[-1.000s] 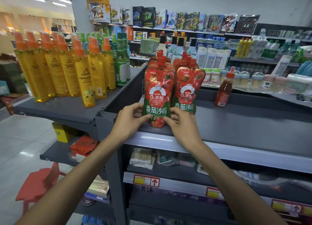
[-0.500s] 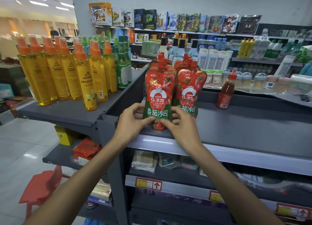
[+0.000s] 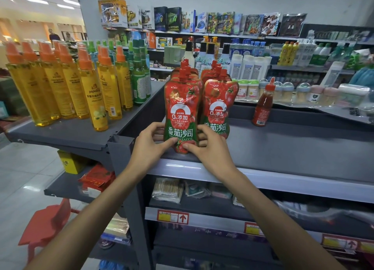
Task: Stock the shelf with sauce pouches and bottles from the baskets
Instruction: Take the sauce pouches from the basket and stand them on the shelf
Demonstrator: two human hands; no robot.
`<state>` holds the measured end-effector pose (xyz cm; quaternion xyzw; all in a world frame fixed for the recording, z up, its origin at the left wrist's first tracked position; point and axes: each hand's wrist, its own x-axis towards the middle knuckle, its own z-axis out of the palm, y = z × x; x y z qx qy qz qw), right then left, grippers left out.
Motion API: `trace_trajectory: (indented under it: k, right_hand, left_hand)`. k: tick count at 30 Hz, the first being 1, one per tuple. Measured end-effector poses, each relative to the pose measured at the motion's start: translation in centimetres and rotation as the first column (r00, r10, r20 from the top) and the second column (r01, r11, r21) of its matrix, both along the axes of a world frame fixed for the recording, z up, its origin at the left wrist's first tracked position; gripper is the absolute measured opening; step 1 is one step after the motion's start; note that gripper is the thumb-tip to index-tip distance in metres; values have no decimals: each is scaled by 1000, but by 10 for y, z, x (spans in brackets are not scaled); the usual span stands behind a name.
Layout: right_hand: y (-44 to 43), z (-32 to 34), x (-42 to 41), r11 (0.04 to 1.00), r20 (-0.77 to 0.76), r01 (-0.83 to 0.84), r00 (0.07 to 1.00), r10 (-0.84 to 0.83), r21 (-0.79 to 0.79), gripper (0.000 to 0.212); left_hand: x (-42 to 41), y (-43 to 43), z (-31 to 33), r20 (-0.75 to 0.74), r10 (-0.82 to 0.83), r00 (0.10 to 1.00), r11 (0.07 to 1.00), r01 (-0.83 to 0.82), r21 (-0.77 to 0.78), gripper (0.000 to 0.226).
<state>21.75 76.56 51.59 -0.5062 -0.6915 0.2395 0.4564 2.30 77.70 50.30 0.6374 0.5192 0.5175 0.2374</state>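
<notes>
Your left hand point(image 3: 150, 146) and right hand point(image 3: 210, 148) both grasp the lower part of the front tomato sauce pouch point(image 3: 181, 111), thumbs on its face, fingers point(image 3: 157, 132) curled round its sides. It stands upright near the front edge of the grey shelf point(image 3: 293, 148), heading a row of like pouches. A second row point(image 3: 219, 105) stands just beside it on the right. Farther right, one red sauce bottle point(image 3: 263, 107) stands apart. The neighbouring shelf point(image 3: 66, 134) on the left carries yellow bottles point(image 3: 81, 91) and green bottles point(image 3: 139, 83).
</notes>
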Motion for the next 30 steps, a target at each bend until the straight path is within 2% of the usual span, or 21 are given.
trace_trajectory:
  k: [8,12,16,19,22,24,26,28,30]
  right_hand:
    - [-7,3,3,1000,8,18,1000,-18,-20,55]
    - [-17,2,11,996,42,86,995,-87,11,54]
    - [-44,-7,29,975,43,186,980,-192,121,46]
    - [-79,-14,57,944,-9,251,967,-255,215,42]
    - [-122,-31,102,935,-65,294,956,-287,200,40]
    - [-157,-57,138,934,-67,334,942,-328,131,41]
    - [-197,-88,178,908,-57,418,906,-419,-21,39]
    - [-242,-133,221,832,-54,504,848,-528,-232,34]
    - [-303,-195,261,694,-9,572,769,-639,-438,29]
  left_hand:
    - [6,-19,1,-52,108,993,993,-105,44,47]
    - [4,-41,-4,-153,232,961,965,-208,159,51]
    - [13,-77,-12,-156,343,926,908,-285,306,36]
    - [38,-107,-23,-104,262,959,904,-206,375,18]
    - [83,-134,-37,-81,57,995,934,-25,355,11]
    - [122,-151,-53,-74,-124,990,951,139,275,9]
    - [165,-168,-78,-50,-313,948,944,317,89,7]
    - [209,-183,-118,3,-484,875,860,475,-187,13]
    - [250,-208,-163,48,-620,783,695,577,-430,17]
